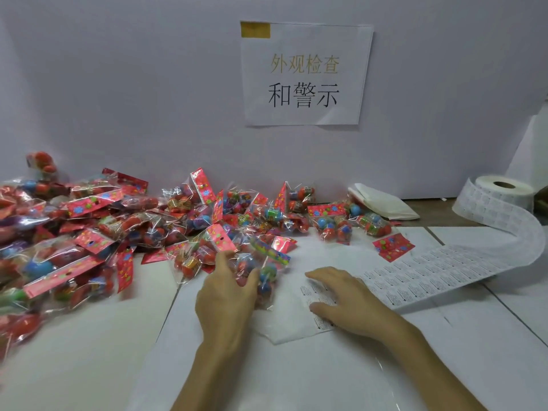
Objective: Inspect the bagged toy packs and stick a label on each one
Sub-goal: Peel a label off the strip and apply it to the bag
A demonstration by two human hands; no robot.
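Your left hand (228,298) is at centre frame, thumb and fingers curled round one toy pack (264,278). That pack sits just right of your palm, at the front edge of the pile of packs (89,232), its yellow-green header slanting up and away. Your right hand (350,298), just right of centre, lies flat with fingers spread, pressing the near end of the label strip (444,268) and gripping nothing. The two hands are near each other, not touching. The strip runs up to the right and curls back to the label roll (504,188) at the right edge. The pile fills the left and middle, hard against the back panel (148,99), where a paper sign (305,75) hangs. Bare table (89,366) lies open at lower left and lower right.
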